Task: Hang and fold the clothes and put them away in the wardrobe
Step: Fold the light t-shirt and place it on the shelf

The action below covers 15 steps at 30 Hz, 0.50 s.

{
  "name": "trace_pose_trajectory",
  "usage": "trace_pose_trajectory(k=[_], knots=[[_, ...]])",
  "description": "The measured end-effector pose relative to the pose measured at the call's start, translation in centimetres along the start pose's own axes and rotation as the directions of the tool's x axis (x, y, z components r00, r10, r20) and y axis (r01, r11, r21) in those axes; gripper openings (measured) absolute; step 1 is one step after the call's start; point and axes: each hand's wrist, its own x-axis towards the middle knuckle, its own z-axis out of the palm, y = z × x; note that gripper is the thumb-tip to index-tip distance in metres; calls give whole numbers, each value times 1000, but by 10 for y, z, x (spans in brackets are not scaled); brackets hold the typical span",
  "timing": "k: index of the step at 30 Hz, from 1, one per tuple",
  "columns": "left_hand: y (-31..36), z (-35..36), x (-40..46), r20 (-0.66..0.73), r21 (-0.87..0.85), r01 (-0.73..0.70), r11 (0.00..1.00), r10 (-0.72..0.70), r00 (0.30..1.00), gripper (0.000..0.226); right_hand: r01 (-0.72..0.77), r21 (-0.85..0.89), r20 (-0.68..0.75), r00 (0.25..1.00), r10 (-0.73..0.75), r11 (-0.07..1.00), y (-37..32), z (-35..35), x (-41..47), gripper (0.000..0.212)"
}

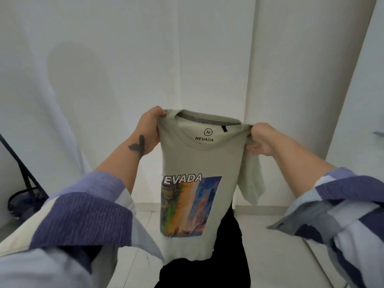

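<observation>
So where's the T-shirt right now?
Head view, centre: the T-shirt hangs in front of the white doors, its shoulders gripped by the left hand and right hand.

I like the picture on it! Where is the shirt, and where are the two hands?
shirt point(199, 161): head view, plain chest.
left hand point(148, 129): head view, back of hand.
right hand point(260, 138): head view, knuckles.

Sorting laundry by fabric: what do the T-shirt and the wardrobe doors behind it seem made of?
T-shirt: soft matte knit, probably cotton jersey; it drapes limply, with a printed graphic. Wardrobe doors: smooth white panels, likely laminate or painted board; faint sheen, straight seams.
</observation>
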Motion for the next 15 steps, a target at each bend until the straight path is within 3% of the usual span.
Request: trace_pose_trajectory(k=[3,7,12,15], knots=[[0,0,2,49,31,25,999,-27,998,28,-9,278,87,996,-15,960,-2,7,1,28],[-5,-6,11,-39,95,89,991,-86,996,24,-12,504,189,977,-97,864,3,13,8,22],[-18,-11,28,7,149,154,977,-156,988,24,1,559,144,985,-99,829,2,26,28,38],[-28,-15,40,16,128,186,974,-190,982,28,-12,505,166,983,-83,863,-2,26,38,33]])
